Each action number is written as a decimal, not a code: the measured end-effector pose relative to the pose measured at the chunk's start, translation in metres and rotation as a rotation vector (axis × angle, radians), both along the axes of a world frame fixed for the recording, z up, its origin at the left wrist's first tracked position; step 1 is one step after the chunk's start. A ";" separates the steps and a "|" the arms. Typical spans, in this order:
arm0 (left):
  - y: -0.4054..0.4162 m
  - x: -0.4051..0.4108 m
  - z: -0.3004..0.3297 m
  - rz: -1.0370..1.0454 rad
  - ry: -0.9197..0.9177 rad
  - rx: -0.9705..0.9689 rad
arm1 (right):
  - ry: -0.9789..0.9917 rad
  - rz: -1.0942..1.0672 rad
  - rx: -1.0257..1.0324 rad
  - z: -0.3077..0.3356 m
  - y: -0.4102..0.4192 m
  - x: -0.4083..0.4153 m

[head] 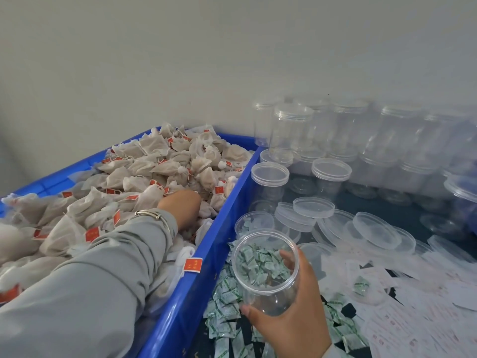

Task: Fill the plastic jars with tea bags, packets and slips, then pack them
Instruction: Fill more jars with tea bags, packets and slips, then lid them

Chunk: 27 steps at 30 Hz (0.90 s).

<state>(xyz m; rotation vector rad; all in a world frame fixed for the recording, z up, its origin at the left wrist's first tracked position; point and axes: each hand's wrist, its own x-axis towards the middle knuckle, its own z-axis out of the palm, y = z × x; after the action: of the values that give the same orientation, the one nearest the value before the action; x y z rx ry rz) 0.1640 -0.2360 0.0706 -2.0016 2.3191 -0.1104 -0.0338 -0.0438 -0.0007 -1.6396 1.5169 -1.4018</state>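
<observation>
My right hand (291, 313) grips a clear, open plastic jar (265, 272), tilted toward me, with nothing plainly inside it. My left hand (182, 206) reaches into a blue crate (222, 228) heaped with mesh tea bags (144, 174) that carry red tags; its fingers are buried among the bags, so what they hold is hidden. Small green-and-white packets (224, 306) lie scattered on the table under the jar. White printed slips (413, 301) are spread out at the right.
Several empty clear jars (291, 130) stand stacked along the back wall. Loose clear lids (313, 206) lie piled in the middle of the dark table. An uncapped jar (254, 222) stands by the crate's right wall.
</observation>
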 end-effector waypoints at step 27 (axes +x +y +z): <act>0.092 -0.057 0.067 -0.559 0.882 0.348 | -0.194 0.055 0.017 0.019 0.001 0.001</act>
<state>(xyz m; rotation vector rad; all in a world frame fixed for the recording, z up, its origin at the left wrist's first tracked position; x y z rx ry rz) 0.1074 -0.1437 0.1379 -1.3026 3.0047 1.2789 -0.0328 -0.0428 0.0180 -1.4769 1.3593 -1.4682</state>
